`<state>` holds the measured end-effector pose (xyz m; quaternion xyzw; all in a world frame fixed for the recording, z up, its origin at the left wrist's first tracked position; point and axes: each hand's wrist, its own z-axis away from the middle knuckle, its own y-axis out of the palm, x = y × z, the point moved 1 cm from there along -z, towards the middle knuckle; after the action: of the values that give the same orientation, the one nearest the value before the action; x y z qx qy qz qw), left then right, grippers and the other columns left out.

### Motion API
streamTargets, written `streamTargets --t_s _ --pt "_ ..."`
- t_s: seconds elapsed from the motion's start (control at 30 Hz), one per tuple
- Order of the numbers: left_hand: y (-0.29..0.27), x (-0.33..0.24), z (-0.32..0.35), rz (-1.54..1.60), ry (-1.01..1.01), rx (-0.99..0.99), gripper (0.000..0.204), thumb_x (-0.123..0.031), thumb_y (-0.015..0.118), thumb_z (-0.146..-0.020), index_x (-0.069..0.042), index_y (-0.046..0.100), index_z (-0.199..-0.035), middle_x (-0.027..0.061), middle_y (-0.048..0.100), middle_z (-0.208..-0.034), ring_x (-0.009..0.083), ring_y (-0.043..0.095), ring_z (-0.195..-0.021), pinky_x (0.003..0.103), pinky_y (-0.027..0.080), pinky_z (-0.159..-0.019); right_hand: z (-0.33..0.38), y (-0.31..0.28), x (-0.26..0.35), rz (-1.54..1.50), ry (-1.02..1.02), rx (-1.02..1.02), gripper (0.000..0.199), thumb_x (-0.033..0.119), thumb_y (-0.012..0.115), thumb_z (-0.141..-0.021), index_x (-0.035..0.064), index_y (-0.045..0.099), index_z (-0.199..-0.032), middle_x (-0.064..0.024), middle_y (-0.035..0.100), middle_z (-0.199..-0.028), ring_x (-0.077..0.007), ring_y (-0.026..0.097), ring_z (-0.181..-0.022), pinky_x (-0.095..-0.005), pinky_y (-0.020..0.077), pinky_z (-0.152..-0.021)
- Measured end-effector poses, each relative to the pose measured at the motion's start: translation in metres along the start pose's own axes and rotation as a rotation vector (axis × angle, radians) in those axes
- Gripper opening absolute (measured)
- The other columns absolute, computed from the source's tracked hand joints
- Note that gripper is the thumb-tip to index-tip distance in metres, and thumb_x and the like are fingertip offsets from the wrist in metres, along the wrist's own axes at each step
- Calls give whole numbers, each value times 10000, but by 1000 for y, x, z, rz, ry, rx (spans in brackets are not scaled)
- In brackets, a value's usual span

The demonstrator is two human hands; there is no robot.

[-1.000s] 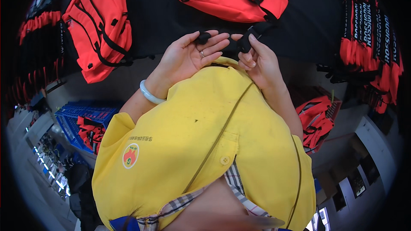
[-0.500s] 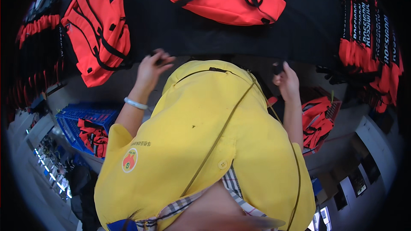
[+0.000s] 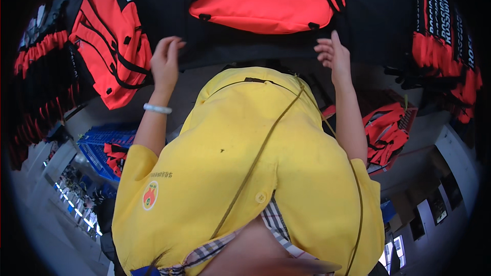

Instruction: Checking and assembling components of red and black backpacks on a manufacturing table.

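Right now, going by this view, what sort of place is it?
Probably a bag workshop or packing floor: a red backpack lies on a black work surface, a row of similar red-and-black bags is bunched at the right, and a blue plastic crate holds more red items.

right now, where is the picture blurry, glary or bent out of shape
Head view: glare from the row of lights at lower left and the window at lower right; head view: a smeared, out-of-focus strip at the bottom edge; head view: the pale wall at right bows, while the middle red backpack looks fairly sharp.
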<state>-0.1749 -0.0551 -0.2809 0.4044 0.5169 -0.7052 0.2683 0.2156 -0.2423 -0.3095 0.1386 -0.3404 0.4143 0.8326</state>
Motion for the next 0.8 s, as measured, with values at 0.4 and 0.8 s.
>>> streamTargets --t_s 0.4,0.8 --pt "58 -24 -46 678 -616 95 326 -168 336 -1005 66 480 -1180 242 595 -1191 302 637 -1081 335 545 -872 -33 10 -4 -260 37 259 304 304 581 -968 49 599 -804 63 375 -527 -48 365 -457 -206 279 -456" --pt "78 -26 -47 335 -507 -14 335 -349 603 -944 -25 590 -860 97 697 -822 139 686 -714 238 517 -633 -29 12 -3 -280 10 271 281 262 578 -976 48 577 -794 46 366 -537 -65 372 -472 -217 310 -466"
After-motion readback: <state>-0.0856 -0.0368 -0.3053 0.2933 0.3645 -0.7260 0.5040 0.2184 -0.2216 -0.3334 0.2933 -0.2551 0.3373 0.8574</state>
